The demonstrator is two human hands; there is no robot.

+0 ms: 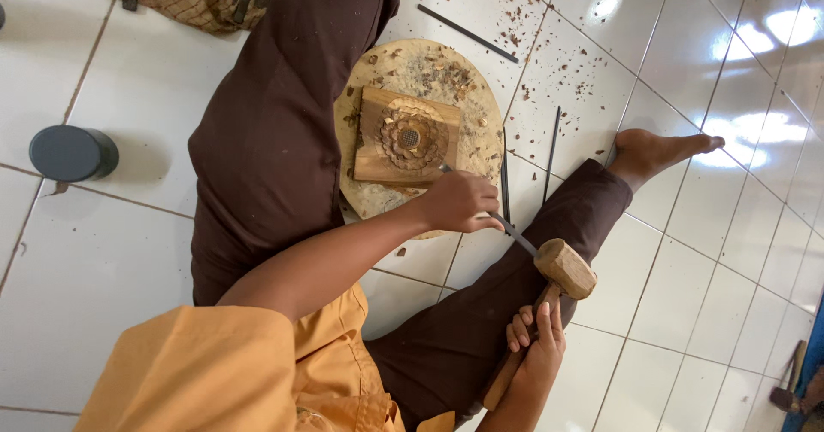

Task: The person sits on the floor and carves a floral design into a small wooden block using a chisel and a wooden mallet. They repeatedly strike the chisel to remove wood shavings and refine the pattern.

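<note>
A square wooden block (382, 144) carved with a round flower lies on a round wooden board (403, 67) on the floor between my legs. My left hand (462, 200) grips a thin metal chisel (515, 233), its tip resting at the block's lower right edge. My right hand (536, 337) holds the handle of a wooden mallet (566, 268), whose head sits against the chisel's butt end.
Thin dark metal tools lie on the white tiles: one (468, 33) beyond the board, two others (551, 153) to its right. Wood chips are scattered around. A dark grey cylinder (73, 153) stands at the left. My bare foot (657, 151) rests to the right.
</note>
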